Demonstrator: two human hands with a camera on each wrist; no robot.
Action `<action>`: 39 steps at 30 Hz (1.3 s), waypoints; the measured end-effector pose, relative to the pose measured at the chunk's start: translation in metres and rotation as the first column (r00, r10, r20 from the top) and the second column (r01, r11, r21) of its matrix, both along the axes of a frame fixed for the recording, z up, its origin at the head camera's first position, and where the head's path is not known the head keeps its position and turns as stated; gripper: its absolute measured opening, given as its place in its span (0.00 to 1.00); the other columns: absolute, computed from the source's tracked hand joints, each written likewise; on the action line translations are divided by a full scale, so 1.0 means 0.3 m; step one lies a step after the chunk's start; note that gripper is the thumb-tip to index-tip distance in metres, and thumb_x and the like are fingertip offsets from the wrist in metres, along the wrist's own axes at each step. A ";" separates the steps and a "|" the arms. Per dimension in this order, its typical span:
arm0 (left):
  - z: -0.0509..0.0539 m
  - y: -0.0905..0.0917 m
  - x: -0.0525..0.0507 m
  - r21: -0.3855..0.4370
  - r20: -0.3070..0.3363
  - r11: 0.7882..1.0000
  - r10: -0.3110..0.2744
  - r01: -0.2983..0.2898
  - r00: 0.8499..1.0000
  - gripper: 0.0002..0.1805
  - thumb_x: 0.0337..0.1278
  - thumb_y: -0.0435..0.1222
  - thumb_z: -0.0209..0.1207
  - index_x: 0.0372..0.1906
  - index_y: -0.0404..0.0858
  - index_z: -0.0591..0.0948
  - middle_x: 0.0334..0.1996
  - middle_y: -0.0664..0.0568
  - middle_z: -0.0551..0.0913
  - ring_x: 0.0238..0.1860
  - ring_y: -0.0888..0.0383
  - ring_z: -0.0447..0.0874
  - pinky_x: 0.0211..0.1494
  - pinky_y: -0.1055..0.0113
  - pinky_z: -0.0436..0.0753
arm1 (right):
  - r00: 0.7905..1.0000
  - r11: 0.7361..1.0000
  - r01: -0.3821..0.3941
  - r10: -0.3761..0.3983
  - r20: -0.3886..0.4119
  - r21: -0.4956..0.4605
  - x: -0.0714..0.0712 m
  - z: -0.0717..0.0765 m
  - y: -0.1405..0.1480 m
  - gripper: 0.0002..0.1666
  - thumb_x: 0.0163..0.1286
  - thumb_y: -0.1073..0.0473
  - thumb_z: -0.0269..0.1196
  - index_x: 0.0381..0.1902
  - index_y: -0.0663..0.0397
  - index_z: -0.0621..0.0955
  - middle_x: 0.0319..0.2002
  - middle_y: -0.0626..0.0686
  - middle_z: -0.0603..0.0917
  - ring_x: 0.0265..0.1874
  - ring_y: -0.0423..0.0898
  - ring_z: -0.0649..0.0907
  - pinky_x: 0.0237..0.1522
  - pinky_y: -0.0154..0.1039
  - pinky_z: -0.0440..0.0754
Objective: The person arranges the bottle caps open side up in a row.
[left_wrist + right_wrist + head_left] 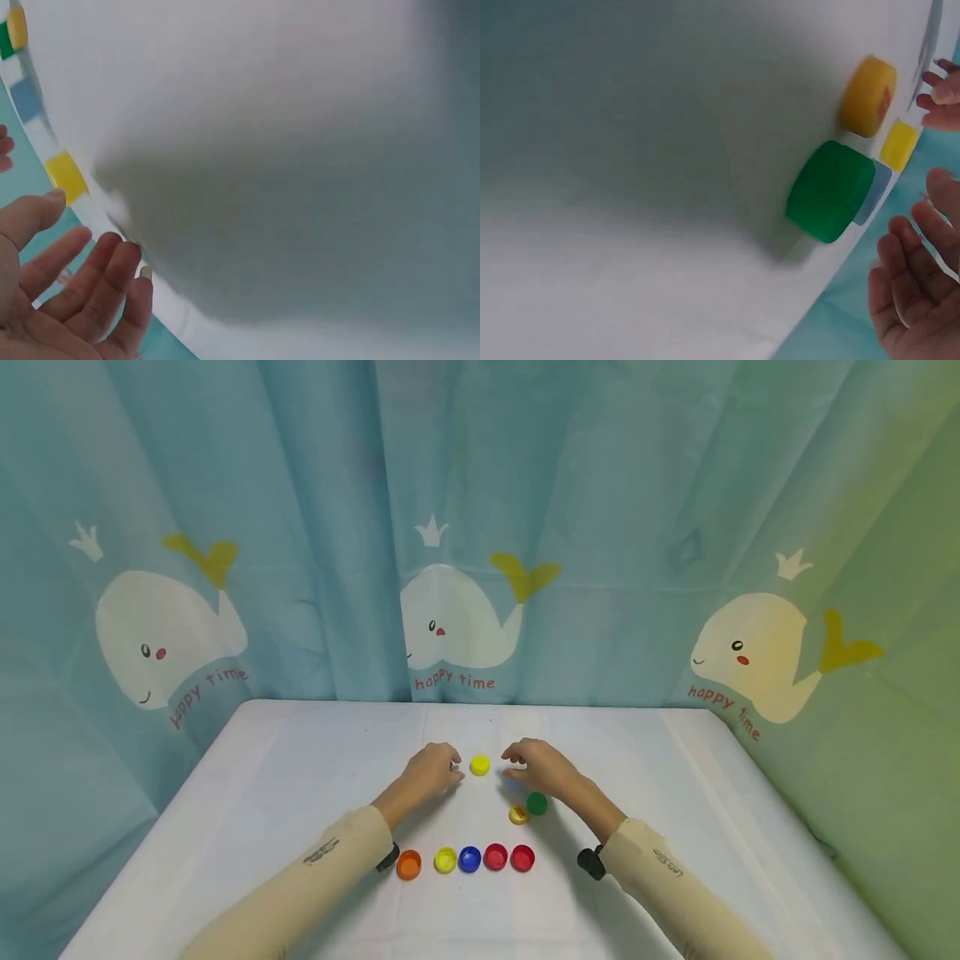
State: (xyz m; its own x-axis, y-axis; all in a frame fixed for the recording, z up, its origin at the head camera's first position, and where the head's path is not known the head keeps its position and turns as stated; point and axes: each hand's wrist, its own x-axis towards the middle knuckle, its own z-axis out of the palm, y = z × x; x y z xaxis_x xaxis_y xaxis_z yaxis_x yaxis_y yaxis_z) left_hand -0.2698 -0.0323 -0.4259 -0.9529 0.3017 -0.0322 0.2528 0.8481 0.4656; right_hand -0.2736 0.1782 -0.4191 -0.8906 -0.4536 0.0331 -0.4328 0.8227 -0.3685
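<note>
A yellow bottle cap (480, 766) lies top up on the table between the two hands. To its left hovers my left hand (432, 766), fingers loosely bent and holding nothing. My right hand (546, 766) is on the other side of the cap, also bare, its fingers relaxed. Below the right hand are a green cap (537, 803) and a golden-yellow cap (518, 814) with a reddish mark. A grey-blue cap (877, 193) shows partly behind the green one in the right wrist view.
Nearer the body, a row of upturned caps runs across: orange (408, 865), yellow (446, 860), blue (470, 859) and two red caps (496, 857). A white cloth covers the table (300, 777). Behind it hangs a blue-green curtain (315, 527) with printed whales.
</note>
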 end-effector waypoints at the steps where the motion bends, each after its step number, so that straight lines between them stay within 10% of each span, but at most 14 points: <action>1: 0.001 0.002 -0.010 -0.005 -0.003 1.000 -0.002 0.002 1.000 0.15 0.54 0.37 0.65 0.45 0.33 0.82 0.35 0.48 0.82 0.35 0.56 0.79 0.44 0.61 0.79 | 1.000 1.000 -0.003 0.003 0.009 -0.005 -0.013 -0.003 -0.006 0.15 0.60 0.59 0.68 0.44 0.58 0.83 0.34 0.49 0.81 0.35 0.45 0.79 0.42 0.39 0.78; 15: -0.016 0.046 -0.077 -0.076 -0.021 0.995 -0.060 0.059 0.998 0.15 0.51 0.38 0.67 0.42 0.33 0.82 0.37 0.48 0.81 0.40 0.53 0.79 0.49 0.59 0.77 | 0.992 0.998 0.063 -0.062 0.110 -0.012 -0.081 -0.050 -0.085 0.17 0.58 0.59 0.70 0.45 0.58 0.83 0.33 0.49 0.82 0.33 0.44 0.79 0.45 0.38 0.78; 39: 0.000 0.068 -0.039 -0.175 0.019 0.979 -0.099 0.101 0.995 0.18 0.52 0.39 0.66 0.47 0.34 0.83 0.38 0.46 0.75 0.39 0.52 0.72 0.48 0.57 0.76 | 1.000 0.997 0.022 -0.023 0.017 0.076 -0.083 -0.080 -0.089 0.20 0.57 0.52 0.70 0.47 0.53 0.84 0.36 0.51 0.80 0.36 0.46 0.79 0.43 0.40 0.79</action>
State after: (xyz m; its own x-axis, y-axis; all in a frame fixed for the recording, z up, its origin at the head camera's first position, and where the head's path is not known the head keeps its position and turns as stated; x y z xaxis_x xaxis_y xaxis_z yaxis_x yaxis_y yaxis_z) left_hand -0.2816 -0.0119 -0.4258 -0.9175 0.3841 -0.1029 0.3362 0.8875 0.3153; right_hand -0.2984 0.1515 -0.4432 -0.9006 -0.4343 -0.0165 -0.4081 0.8580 -0.3120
